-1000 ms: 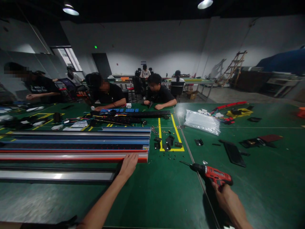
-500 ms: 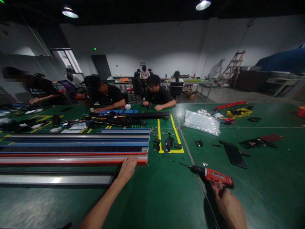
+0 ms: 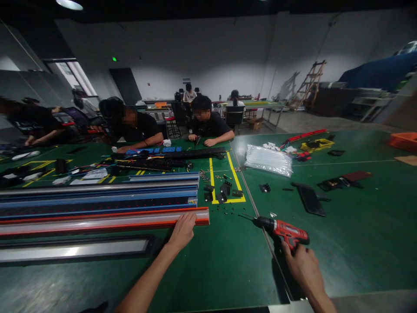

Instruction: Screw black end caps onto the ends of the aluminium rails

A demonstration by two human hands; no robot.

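Note:
My left hand (image 3: 183, 230) is closed over the near edge of a long orange-edged rail (image 3: 130, 219), close to its right end. Part of the fingers is hidden behind the knuckles. In my right hand (image 3: 302, 263) is a red and black cordless drill (image 3: 289, 232), gripped by its handle. Its long thin bit points left, toward small dark screws (image 3: 226, 210) scattered on the green table. Nearer to me than the orange-edged rail lies a silver strip with a black frame (image 3: 81, 250).
Blue rails (image 3: 163, 193) lie just beyond the orange-edged one. Black brackets (image 3: 224, 191) sit inside a yellow taped outline. Farther right are a clear plastic package (image 3: 269, 160), a black flat piece (image 3: 309, 200) and a yellow tray (image 3: 317, 144). Co-workers sit across the table.
The orange-edged rail has slid right with my left hand, its end now past the ends of the blue rails. The view has shifted; the drill stays in my right hand.

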